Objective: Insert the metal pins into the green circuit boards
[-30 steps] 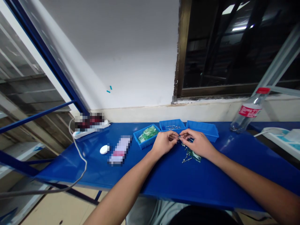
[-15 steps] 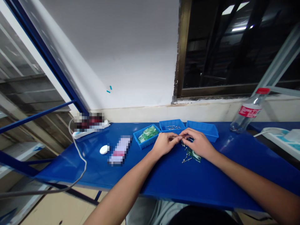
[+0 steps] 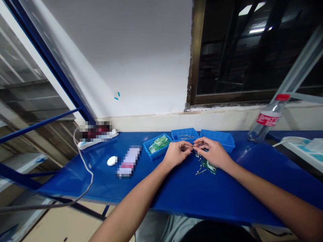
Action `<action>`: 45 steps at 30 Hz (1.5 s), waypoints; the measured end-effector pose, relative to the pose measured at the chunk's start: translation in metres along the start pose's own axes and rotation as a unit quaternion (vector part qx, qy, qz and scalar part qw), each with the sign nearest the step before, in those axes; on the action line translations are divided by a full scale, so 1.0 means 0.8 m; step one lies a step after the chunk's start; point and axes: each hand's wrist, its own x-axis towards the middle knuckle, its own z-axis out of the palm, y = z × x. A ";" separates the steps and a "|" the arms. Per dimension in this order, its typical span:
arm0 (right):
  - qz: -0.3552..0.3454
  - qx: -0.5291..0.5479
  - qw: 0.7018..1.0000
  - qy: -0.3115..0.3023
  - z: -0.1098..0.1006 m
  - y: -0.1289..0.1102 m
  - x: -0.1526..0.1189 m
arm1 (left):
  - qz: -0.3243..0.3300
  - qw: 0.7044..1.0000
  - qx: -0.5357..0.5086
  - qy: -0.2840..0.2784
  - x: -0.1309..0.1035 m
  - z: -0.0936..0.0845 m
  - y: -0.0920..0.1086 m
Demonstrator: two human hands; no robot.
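Over the blue table, my left hand (image 3: 177, 153) and my right hand (image 3: 211, 152) meet fingertip to fingertip. Both are pinched closed; whatever lies between the fingers is too small to make out. Below my right hand, partly hidden by it, lie small green packets (image 3: 209, 166) and several loose metal pins that look like rivets (image 3: 200, 171). Left of my left hand stands a blue tray (image 3: 157, 154) with more green packets (image 3: 159, 143) in it. Behind the hands, a second blue tray (image 3: 184, 131) holds similar metal pins (image 3: 186, 137).
A third blue tray (image 3: 228, 139) stands behind my right hand. At the back right is a plastic bottle (image 3: 268, 119) with a red cap. On the left lie a blurred phone-like slab (image 3: 130, 161), a white oval object (image 3: 111, 161) and a power strip (image 3: 98, 139) with a cable.
My hands have shifted very slightly left, and my right fingertips have drawn back a little from over the left ones. The trays and loose pieces stay where they were.
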 end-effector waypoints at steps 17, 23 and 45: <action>-0.137 -0.127 0.982 0.025 -0.010 -0.014 -0.001 | 0.047 0.998 -0.029 0.038 0.000 -0.004 0.010; -0.146 -0.243 0.955 0.091 -0.039 0.006 0.017 | 0.088 0.991 0.092 -0.029 -0.001 -0.006 0.008; -0.185 -0.210 0.960 0.023 -0.022 -0.012 0.005 | 0.088 0.987 0.131 -0.032 0.003 0.000 0.000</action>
